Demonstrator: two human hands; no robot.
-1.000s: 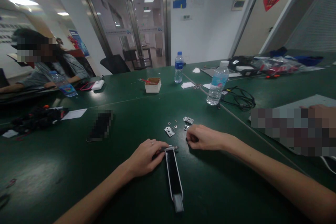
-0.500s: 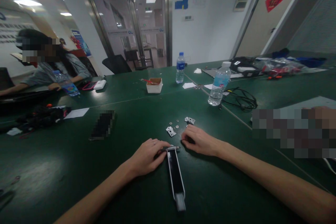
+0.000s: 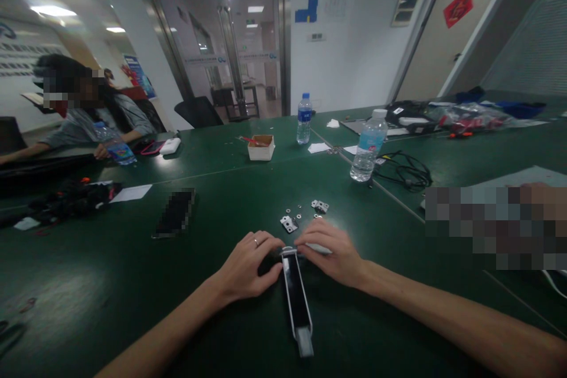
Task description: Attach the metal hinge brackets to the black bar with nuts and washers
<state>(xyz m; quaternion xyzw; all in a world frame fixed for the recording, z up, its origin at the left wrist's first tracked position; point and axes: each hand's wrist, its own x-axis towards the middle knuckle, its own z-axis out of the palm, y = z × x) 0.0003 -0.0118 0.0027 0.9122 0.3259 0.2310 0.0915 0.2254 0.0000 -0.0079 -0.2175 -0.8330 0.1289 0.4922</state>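
A long, narrow metal frame [image 3: 290,301] with a dark middle and a pale translucent lower end lies on the green table in front of me. My left hand [image 3: 251,266] is curled at its upper left end, fingertips and thumb against the frame beside the crosspiece [image 3: 289,252]. From the other side, my right hand [image 3: 335,253] is closed around a pale, elongated piece [image 3: 319,248], fingertips at the right end of the crosspiece. Just beyond the hands lie two metal brackets, a left one [image 3: 289,224] and a right one [image 3: 320,206], with several small washers [image 3: 299,217].
A phone [image 3: 175,212] lies to the left. Farther off stand a small open box [image 3: 261,149], a blue-capped bottle [image 3: 303,121] and a larger bottle [image 3: 367,150] beside a coiled black cable [image 3: 405,171]. Another person [image 3: 95,109] sits at far left; another hand [image 3: 547,198] shows at right.
My right hand has moved left to the frame's upper end and now shows a pale piece in its grasp. My left hand's thumb and fingers have shifted slightly at the crosspiece.
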